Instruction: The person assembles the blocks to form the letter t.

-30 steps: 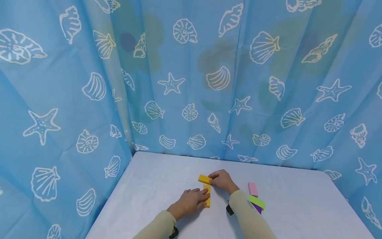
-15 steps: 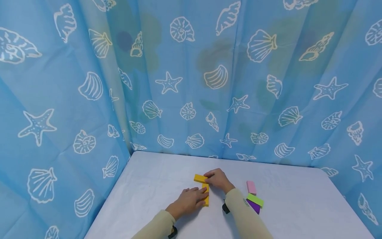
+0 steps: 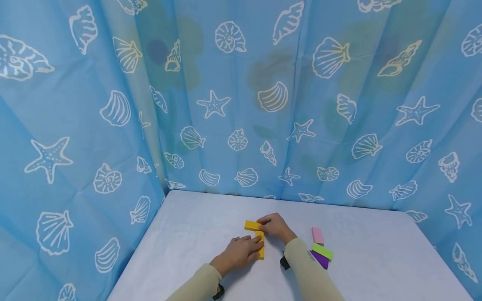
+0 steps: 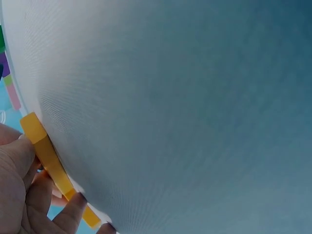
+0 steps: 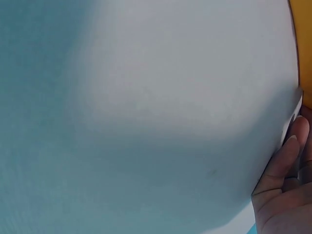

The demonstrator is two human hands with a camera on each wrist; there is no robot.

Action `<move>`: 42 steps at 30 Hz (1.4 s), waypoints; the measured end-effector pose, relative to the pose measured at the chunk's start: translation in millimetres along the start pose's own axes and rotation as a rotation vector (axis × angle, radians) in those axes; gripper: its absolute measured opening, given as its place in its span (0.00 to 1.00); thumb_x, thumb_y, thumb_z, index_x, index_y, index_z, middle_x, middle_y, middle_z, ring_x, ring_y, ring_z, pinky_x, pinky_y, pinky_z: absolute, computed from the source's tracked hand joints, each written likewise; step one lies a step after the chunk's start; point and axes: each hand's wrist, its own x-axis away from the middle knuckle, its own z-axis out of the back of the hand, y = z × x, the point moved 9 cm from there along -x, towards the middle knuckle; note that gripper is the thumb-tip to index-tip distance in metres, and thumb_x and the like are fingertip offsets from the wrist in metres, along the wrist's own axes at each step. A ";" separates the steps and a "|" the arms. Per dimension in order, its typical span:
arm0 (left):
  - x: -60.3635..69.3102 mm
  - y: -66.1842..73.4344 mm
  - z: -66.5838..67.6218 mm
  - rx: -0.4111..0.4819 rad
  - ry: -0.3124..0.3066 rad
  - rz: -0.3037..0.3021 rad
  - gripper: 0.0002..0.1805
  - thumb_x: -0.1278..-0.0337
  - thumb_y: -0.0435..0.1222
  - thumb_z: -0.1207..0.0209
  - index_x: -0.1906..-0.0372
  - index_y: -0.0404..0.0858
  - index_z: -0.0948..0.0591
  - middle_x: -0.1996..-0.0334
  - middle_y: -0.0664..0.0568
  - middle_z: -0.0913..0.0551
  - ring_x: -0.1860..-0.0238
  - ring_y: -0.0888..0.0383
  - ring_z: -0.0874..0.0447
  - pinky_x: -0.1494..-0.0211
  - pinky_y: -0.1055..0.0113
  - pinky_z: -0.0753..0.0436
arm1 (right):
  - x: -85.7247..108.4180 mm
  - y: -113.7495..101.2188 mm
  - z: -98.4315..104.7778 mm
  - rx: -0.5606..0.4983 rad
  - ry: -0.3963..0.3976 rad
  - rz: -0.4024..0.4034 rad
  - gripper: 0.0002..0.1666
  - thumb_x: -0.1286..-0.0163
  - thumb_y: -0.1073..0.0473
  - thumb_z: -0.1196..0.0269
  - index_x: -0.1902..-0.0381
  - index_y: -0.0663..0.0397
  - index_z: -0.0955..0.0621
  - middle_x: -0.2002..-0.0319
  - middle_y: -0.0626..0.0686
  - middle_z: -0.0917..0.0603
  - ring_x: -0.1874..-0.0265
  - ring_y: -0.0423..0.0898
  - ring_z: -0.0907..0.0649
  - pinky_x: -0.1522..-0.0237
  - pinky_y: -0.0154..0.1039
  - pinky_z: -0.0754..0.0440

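Note:
Two yellow rectangular blocks meet at a right angle on the white table in the head view. The nearer yellow block (image 3: 260,254) points away from me, and my left hand (image 3: 237,253) holds it, fingers across its top. In the left wrist view the thumb lies against that block (image 4: 52,163). Crosswise at its far end lies the other yellow block (image 3: 251,225); whether they touch is hard to tell. My right hand (image 3: 276,228) pinches this block's right end. In the right wrist view, curled fingers (image 5: 287,156) sit beside a yellow surface at the edge.
Right of my right forearm, a pink block (image 3: 318,236), a lime green block (image 3: 322,252) and a purple block (image 3: 320,260) lie close together. The white table (image 3: 203,217) ends at a blue shell-patterned curtain (image 3: 233,167) behind and at the left.
The far yellow block and my right hand have shifted slightly left relative to the near block. My left hand keeps its place. The head view has turned a little.

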 end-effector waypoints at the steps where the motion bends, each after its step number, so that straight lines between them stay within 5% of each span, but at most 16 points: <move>1: 0.1 0.0 0.4 -0.001 0.000 0.002 0.25 0.31 0.53 0.46 0.31 0.60 0.28 0.28 0.65 0.32 0.30 0.52 0.29 0.33 0.39 0.28 | 0.6 -0.6 -0.1 -0.005 -0.003 0.001 0.12 0.36 0.62 0.32 0.53 0.50 0.12 0.53 0.53 0.12 0.57 0.48 0.18 0.40 0.50 0.20; 42: 1.8 -0.6 0.1 0.012 0.007 0.004 0.26 0.31 0.51 0.45 0.30 0.60 0.29 0.27 0.65 0.33 0.29 0.51 0.31 0.32 0.39 0.30 | 7.1 -2.1 -2.0 -0.020 -0.031 -0.016 0.12 0.32 0.61 0.35 0.52 0.47 0.12 0.49 0.52 0.14 0.53 0.49 0.19 0.37 0.53 0.23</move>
